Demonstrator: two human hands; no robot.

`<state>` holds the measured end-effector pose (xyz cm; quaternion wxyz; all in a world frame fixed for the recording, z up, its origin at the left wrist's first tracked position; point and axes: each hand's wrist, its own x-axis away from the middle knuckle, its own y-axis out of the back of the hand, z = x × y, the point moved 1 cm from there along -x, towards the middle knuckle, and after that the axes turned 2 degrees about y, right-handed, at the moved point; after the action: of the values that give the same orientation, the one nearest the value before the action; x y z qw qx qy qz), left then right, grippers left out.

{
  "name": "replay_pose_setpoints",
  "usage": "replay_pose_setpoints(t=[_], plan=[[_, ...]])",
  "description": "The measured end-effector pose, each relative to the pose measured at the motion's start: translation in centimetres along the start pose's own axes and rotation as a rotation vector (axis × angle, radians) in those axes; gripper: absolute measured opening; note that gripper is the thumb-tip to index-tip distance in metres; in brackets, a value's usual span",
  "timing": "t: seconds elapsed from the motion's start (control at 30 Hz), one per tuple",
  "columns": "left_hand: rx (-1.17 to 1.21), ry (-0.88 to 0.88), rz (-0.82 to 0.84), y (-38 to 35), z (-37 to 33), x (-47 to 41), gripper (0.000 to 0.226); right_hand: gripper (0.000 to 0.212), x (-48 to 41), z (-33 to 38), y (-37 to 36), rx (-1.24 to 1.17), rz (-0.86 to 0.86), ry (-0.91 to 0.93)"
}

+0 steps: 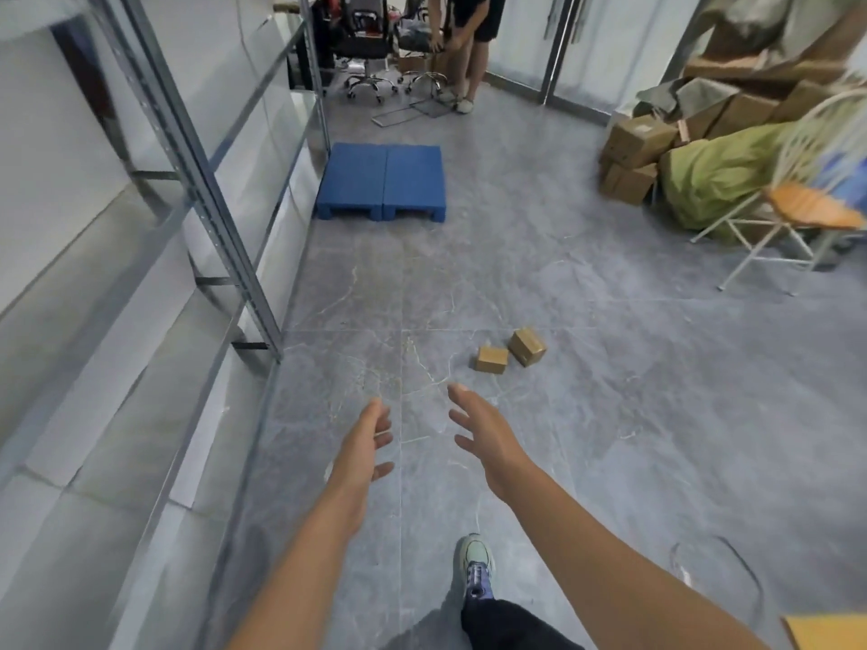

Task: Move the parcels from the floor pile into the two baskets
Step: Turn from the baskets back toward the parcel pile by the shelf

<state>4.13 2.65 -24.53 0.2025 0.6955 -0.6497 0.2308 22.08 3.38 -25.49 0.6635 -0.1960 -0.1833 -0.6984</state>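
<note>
On floor [610,415]: near parcel [491,359], far parcel [527,345]; left hand [366,443], right hand [485,436] fingers [462,397] spread, empty.

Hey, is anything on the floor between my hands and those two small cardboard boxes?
Nothing visible. Only bare grey floor lies between the left hand, the right hand and the nearer box, with the farther box beside it. Both hands are empty.

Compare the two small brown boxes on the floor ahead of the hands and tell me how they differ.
The left box sits nearly square to the view; the right box is turned diagonally. The left box lies nearer the camera; the right box farther back. The right box looks slightly bigger than the left box. Both are closed brown cardboard resting on the floor.
</note>
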Motion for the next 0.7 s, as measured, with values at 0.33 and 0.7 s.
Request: replay_pose_setpoints(t=[0.33,0.7], plan=[[-0.171,0.077,0.120,-13.8,-3.2,-10.9,0.059,0.067,-10.1,0.9,13.3,-0.141,-0.134,-0.062],[-0.225,0.193,0.169,-27.5,-7.4,-22.8,0.061,0.063,-23.3,4.6,25.3,-0.187,-0.200,-0.144]])
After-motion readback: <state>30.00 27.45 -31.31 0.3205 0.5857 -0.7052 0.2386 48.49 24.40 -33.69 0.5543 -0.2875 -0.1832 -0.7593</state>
